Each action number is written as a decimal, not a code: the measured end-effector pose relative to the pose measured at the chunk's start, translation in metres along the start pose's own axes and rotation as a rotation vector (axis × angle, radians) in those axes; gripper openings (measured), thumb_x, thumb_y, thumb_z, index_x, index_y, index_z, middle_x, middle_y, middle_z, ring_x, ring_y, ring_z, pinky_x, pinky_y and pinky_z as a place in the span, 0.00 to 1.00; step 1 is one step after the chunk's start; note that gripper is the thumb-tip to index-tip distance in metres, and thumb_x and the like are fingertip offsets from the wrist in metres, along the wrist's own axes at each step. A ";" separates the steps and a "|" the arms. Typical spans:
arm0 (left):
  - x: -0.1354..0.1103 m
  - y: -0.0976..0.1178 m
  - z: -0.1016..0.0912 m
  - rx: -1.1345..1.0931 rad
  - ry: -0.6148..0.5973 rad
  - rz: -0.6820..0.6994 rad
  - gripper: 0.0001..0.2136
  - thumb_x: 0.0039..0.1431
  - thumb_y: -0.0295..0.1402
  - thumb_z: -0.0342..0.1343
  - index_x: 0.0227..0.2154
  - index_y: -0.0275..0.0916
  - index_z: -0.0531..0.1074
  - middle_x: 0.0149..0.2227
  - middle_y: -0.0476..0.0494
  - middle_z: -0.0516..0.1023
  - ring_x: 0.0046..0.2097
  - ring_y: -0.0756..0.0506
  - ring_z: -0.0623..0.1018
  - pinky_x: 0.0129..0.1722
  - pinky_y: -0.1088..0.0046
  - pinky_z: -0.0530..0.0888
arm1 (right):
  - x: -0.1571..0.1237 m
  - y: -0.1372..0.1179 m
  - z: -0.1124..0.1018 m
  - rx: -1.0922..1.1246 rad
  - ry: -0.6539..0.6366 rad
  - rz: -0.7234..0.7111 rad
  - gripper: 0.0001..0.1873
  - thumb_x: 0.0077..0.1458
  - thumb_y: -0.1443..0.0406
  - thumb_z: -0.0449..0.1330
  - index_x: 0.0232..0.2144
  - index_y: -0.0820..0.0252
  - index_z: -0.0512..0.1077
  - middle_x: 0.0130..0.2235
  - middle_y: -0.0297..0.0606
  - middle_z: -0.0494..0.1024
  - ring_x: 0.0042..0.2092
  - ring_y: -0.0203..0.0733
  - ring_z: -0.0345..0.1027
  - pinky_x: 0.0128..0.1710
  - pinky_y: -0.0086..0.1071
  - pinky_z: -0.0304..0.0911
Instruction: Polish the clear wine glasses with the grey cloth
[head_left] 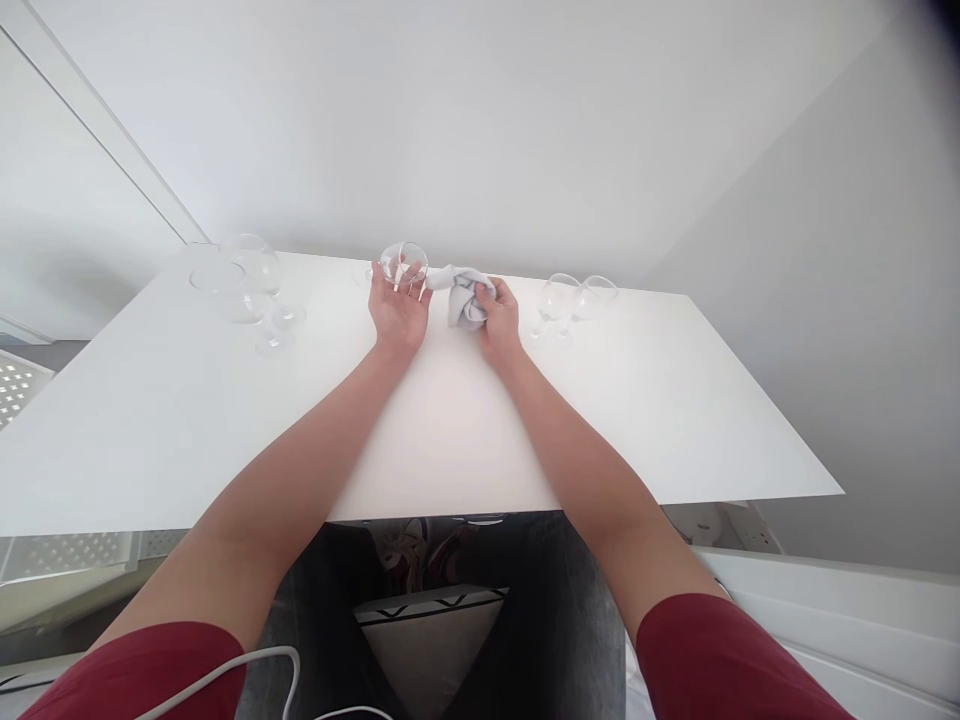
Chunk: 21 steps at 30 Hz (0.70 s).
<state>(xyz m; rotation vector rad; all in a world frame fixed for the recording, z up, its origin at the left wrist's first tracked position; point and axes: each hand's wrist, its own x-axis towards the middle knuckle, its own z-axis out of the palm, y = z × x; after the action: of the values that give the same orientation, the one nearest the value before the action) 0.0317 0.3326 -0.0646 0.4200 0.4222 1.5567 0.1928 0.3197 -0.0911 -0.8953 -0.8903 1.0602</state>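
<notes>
My left hand (400,308) is turned palm up, its fingers curled round the bowl of a clear wine glass (405,263). The glass lies on its side in that hand, rim toward the right and foot to the left. In my right hand (501,318) is a bunched light grey cloth (468,297), gripped by thumb and fingers. One end of the cloth reaches left, close to the glass rim; whether it goes inside I cannot tell.
Two wine glasses (251,265) stand at the left of the white table (457,430). Another pair of wine glasses (559,297) stands right of my right hand. A white wall (465,130) rises behind the table. A white cable (247,658) hangs by my left sleeve.
</notes>
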 end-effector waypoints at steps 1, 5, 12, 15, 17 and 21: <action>0.000 0.000 -0.001 0.007 0.014 0.002 0.17 0.74 0.54 0.55 0.44 0.47 0.78 0.50 0.42 0.83 0.53 0.46 0.84 0.60 0.66 0.79 | 0.002 0.001 -0.002 -0.017 0.072 -0.042 0.35 0.47 0.40 0.75 0.38 0.56 0.64 0.37 0.31 0.71 0.40 0.35 0.67 0.42 0.28 0.66; 0.001 -0.003 -0.003 0.089 0.043 0.013 0.16 0.74 0.54 0.56 0.42 0.48 0.78 0.50 0.42 0.83 0.57 0.45 0.82 0.61 0.63 0.77 | 0.001 0.002 -0.005 -0.155 0.177 -0.126 0.31 0.59 0.39 0.67 0.35 0.56 0.61 0.35 0.33 0.67 0.41 0.36 0.65 0.42 0.29 0.64; -0.005 -0.012 -0.003 0.374 -0.043 0.079 0.14 0.67 0.50 0.68 0.49 0.52 0.82 0.49 0.42 0.81 0.57 0.43 0.80 0.58 0.64 0.75 | -0.008 -0.004 0.003 -0.342 0.136 -0.216 0.14 0.59 0.56 0.65 0.33 0.58 0.66 0.41 0.34 0.72 0.44 0.36 0.64 0.48 0.30 0.62; -0.008 -0.011 -0.001 0.423 -0.024 0.116 0.15 0.63 0.47 0.72 0.50 0.53 0.83 0.52 0.42 0.80 0.58 0.42 0.78 0.57 0.65 0.74 | -0.010 -0.004 0.004 -0.394 0.105 -0.215 0.06 0.58 0.65 0.59 0.31 0.58 0.65 0.43 0.35 0.75 0.42 0.36 0.63 0.45 0.29 0.61; -0.009 -0.009 0.000 0.411 0.003 0.115 0.15 0.62 0.46 0.73 0.50 0.52 0.83 0.51 0.43 0.80 0.58 0.42 0.78 0.57 0.66 0.74 | -0.011 -0.003 0.005 -0.398 0.124 -0.176 0.06 0.57 0.68 0.57 0.31 0.58 0.61 0.37 0.33 0.73 0.38 0.35 0.60 0.40 0.29 0.58; -0.011 -0.009 0.005 0.376 0.045 0.064 0.12 0.61 0.42 0.73 0.47 0.52 0.84 0.48 0.44 0.80 0.54 0.43 0.79 0.55 0.68 0.76 | -0.010 -0.002 0.007 -0.240 0.092 -0.033 0.11 0.59 0.62 0.62 0.39 0.55 0.62 0.31 0.29 0.65 0.32 0.34 0.56 0.35 0.27 0.54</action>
<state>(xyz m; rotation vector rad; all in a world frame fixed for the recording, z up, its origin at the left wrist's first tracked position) 0.0418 0.3220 -0.0653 0.6938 0.7477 1.5521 0.1848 0.3107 -0.0883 -1.1162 -0.9645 0.8882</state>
